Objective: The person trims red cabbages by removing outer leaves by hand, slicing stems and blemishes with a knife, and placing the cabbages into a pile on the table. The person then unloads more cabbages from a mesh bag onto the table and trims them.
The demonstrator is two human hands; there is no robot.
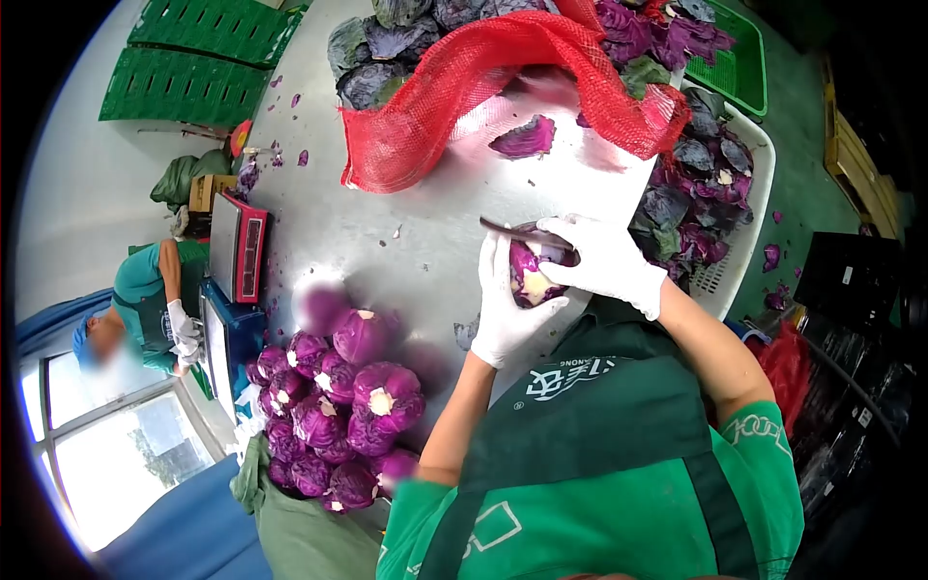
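A purple cabbage (532, 273) with a pale cut stem end is between my two white-gloved hands, over the metal table near my apron. My left hand (508, 300) cups it from the left, thumb along its lower edge. On its right side, my right hand (601, 259) has its fingers curled over the top. A dark, narrow curved piece (517, 232), either a blade or a leaf edge, lies across the cabbage's top beside the right fingers. Above them, a loose purple leaf (525, 138) rests on the table.
Trimmed purple cabbages (333, 411) are piled at lower left. A red mesh bag (416, 126) lies across the table's far side. At right stands a white basket (754, 193) of outer leaves. Red scales (249, 246) and a co-worker (145, 300) are at left.
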